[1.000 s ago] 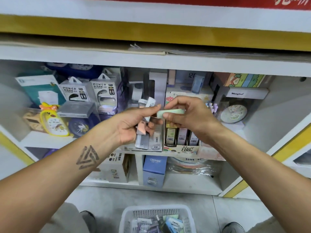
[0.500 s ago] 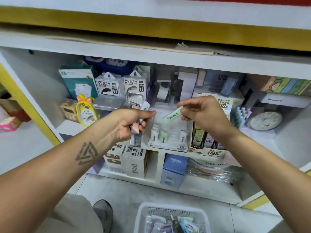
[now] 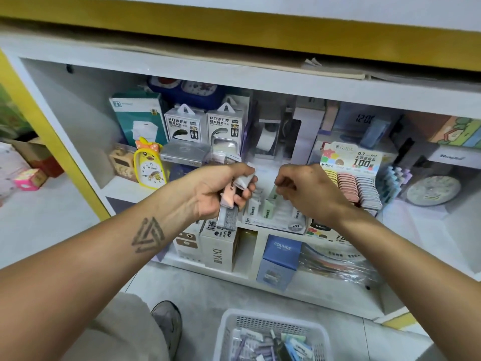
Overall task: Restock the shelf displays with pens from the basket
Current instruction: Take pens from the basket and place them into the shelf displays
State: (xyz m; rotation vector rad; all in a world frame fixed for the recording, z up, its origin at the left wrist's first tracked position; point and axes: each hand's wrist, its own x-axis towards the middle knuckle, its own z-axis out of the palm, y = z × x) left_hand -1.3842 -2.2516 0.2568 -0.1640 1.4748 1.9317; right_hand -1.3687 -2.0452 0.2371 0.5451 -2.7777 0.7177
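Since half a second ago the right hand has dropped to the display tray, pinching a green pen upright over its slots; left hand grips spare pens beside it.

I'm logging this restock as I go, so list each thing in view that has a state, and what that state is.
left hand: grips a bundle of small packs, pink one on top
right hand: fingers curled, pinching a green pack down into the clear display tray
clear display tray: partly filled, packs standing upright
basket: on the floor, holds packs
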